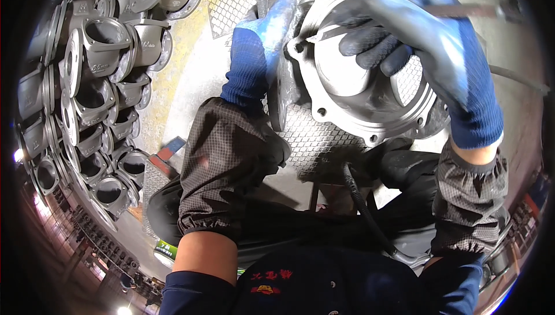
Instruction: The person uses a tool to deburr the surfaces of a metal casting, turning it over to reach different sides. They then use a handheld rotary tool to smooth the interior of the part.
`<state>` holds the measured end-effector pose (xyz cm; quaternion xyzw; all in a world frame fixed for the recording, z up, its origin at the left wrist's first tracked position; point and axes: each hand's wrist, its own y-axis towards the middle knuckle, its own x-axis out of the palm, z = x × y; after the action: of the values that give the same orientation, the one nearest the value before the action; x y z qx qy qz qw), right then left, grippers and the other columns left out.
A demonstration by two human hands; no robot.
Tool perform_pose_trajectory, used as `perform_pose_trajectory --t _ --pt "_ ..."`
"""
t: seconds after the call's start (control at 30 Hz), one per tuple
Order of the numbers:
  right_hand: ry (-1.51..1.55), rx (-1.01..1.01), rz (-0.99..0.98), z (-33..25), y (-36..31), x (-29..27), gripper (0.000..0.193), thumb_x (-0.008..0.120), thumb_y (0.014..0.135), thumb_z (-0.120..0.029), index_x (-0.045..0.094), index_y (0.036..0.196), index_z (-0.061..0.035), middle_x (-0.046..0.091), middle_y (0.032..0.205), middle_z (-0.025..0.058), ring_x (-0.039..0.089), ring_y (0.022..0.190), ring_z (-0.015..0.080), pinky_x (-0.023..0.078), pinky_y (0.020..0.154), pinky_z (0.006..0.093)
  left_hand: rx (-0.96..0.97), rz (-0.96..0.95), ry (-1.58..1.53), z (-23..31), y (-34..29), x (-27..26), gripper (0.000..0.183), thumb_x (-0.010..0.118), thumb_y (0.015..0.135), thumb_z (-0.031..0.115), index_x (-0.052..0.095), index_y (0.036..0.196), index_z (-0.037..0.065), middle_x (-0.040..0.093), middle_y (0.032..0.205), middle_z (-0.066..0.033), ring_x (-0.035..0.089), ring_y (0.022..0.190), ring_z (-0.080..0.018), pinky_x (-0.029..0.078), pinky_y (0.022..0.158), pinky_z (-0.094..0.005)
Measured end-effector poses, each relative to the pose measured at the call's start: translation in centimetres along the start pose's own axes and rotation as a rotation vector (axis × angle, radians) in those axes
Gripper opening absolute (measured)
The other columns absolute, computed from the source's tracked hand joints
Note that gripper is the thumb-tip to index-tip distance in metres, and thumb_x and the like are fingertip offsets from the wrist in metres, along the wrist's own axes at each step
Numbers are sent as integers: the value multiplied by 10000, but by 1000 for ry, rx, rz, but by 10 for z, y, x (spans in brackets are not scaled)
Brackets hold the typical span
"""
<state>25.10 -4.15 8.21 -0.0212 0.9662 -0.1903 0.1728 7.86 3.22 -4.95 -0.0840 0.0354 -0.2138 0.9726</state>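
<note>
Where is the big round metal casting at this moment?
In the head view, the metal casting is at the upper middle, slightly right, with the left hand at its left flange and the right hand over its opening.

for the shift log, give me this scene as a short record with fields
left hand: blue-gloved, at the casting's side flange
right hand: blue-gloved, fingers curled, over the opening
casting: grey metal, round opening, holes around its rim
rod-like thing: blurred, by the right hand; grip unclear
support: grid-patterned surface
far left: piled grey castings
</note>
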Motion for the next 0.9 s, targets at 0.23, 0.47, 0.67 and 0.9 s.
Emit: perform_pose_trajectory --t 0.23,0.47,0.67,0.9 --pt "151 -210 208 67 -33 2 330 419 936 -219 568 1105 22 627 983 122 623 776 142 509 600 219 62 -20 187 -9 6 -10 514 615 851 295 496 1129 -121 655 879 -123 603 795 -131 483 720 -244" --pt "334 29 258 38 -36 27 351 482 907 -299 597 1081 -16 653 836 88 618 694 117 472 549 198 62 -8 235 -5 4 -6 506 610 855 292 498 1127 -120 654 900 -125 605 814 -138 484 726 -245" --pt "198 37 129 36 -13 37 366 475 901 -335 595 1072 -35 660 768 96 648 642 143 510 506 231 -23 57 6 2 -2 -3 508 598 862 309 501 1135 -108 634 957 -127 590 851 -152 483 734 -258" --pt "-287 63 132 20 16 49 314 518 888 -247 573 1081 -6 646 861 107 637 747 130 529 631 251 18 9 -14 -14 2 -3 557 625 832 342 492 1146 -98 626 922 -119 587 821 -156 486 712 -275"
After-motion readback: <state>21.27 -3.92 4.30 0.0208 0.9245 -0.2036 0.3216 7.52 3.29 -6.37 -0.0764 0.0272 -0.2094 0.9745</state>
